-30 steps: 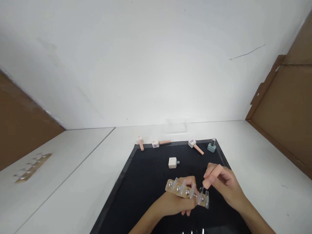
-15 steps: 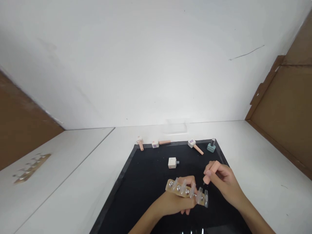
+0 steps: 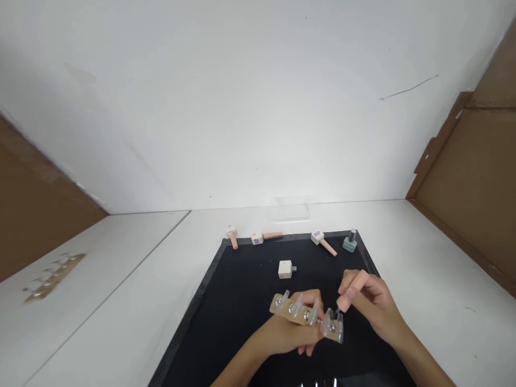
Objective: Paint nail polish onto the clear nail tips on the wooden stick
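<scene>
Closed around a tan nail tip stand (image 3: 298, 312), my left hand (image 3: 290, 336) holds it above the black mat (image 3: 237, 301). Several clear false nails (image 3: 327, 321) stick up from the stand on silver round bases. Between the fingers of my right hand (image 3: 373, 301) is the peach cap of a nail polish brush (image 3: 353, 290). Its dark brush end points down beside the nails at the stand's right end; whether it touches them I cannot tell. An uncapped white polish bottle (image 3: 285, 269) lies on its side on the mat, its grey neck facing right.
Along the mat's far edge lie white bottles with peach caps: a left one (image 3: 231, 235), a middle one (image 3: 258, 237) and a right one (image 3: 318, 237). A teal bottle (image 3: 350, 243) stands at the far right corner. Another nail stand (image 3: 56, 277) rests far left. A clear tray (image 3: 289, 212) sits behind.
My right hand has lowered slightly, bringing the brush closer to the nails at the stand's right end. The stand in my left hand has tilted and shifted slightly left.
</scene>
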Available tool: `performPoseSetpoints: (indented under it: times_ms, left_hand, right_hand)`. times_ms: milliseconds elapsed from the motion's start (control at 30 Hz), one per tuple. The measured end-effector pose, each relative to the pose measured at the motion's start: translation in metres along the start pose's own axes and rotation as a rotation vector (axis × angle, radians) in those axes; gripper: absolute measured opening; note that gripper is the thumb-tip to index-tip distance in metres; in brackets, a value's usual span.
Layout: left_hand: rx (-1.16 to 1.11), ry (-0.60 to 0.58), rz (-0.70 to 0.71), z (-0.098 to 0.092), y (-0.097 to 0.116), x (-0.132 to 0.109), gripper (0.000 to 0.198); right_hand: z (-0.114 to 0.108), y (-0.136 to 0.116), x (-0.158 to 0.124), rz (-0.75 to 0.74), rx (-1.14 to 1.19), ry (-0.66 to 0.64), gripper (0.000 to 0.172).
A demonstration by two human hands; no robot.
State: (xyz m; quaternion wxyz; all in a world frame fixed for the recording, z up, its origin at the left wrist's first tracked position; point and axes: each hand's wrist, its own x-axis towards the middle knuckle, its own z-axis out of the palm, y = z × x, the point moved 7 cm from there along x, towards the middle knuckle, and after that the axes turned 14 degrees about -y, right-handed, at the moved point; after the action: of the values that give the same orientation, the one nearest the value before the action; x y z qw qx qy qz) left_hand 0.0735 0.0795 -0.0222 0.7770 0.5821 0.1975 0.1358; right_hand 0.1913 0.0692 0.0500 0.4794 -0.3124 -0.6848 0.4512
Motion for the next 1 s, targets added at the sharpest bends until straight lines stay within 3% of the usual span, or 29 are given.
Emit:
performPoseSetpoints:
  times_ms: [167, 400, 600, 767, 867, 1000]
  left_hand:
    - [0.018, -0.002, 0.006, 0.002, 0.003, 0.001, 0.027]
    - [-0.003, -0.003, 0.001, 0.001, 0.003, 0.001, 0.030]
    - [0.008, -0.003, 0.001, 0.001, 0.002, 0.001, 0.032]
    - [-0.005, -0.008, 0.013, 0.000, -0.001, 0.001, 0.031]
    - [-0.011, -0.017, 0.012, 0.001, -0.002, 0.000, 0.030]
    - [-0.041, -0.050, 0.038, 0.002, -0.001, 0.001, 0.036]
  right_hand:
    - [0.015, -0.003, 0.000, -0.028, 0.035, -0.150, 0.029]
    - [0.001, 0.002, -0.001, 0.013, 0.009, 0.002, 0.031]
    - [0.012, -0.004, 0.000, -0.054, 0.048, -0.122, 0.027]
    - [0.004, 0.001, -0.002, -0.001, -0.024, -0.006, 0.030]
    - [0.005, -0.002, 0.000, -0.033, 0.000, -0.049, 0.029]
    - [0.003, 0.004, 0.001, 0.049, 0.026, -0.049, 0.030]
